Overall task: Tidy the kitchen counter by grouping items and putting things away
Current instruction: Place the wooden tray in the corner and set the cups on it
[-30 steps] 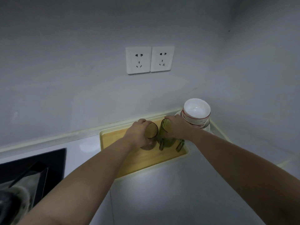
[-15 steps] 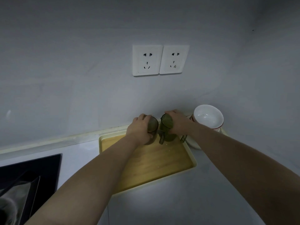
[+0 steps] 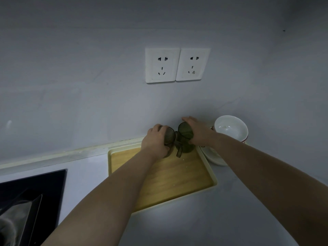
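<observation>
The grey counter (image 3: 230, 219) carries a wooden tray (image 3: 177, 178), white dishes (image 3: 230, 128) and a black hob (image 3: 35, 189).

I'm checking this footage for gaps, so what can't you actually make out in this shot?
Head view, dim light:
- Left cup and right cup: the left hand and right hand cover their sides; whether the bases touch the tray is unclear.
- Stack under the white bowl: right forearm hides part.
- Cooktop: cut off by left and bottom edges.

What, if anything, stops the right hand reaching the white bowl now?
Likely yes: the white bowl stands just beside the right hand, nothing between them. But that hand grips a green cup, which it must release first.
</observation>
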A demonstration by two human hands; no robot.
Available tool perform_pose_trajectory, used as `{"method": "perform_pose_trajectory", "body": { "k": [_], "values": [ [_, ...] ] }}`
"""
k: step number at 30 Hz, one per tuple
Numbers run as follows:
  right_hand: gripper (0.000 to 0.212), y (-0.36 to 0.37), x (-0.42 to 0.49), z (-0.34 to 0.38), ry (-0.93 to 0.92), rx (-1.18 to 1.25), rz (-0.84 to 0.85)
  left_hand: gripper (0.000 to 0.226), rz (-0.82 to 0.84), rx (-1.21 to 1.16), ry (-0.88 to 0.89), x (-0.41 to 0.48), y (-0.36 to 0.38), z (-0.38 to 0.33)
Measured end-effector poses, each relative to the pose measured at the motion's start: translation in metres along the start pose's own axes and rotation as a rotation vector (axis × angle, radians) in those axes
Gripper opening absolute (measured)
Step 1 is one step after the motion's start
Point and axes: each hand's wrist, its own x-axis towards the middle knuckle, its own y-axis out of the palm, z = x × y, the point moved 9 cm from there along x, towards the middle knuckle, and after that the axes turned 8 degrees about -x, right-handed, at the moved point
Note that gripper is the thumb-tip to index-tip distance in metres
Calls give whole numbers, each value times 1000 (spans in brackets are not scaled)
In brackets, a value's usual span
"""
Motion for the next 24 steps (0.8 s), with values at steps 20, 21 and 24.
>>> {"method": "perform_pose_trajectory", "body": {
  "k": [20, 21, 24],
  "values": [
    [86, -5, -9, -7, 64, 105, -76, 83, -51, 9, -46, 2, 7, -5],
    [84, -7, -10, -5, 60, 97, -89, 86, -52, 42, -24, 1, 7, -6],
    [78, -15, -18, 1, 53, 84, -121, 88, -41, 116, 17, -2, 2, -11]
  ]
}}
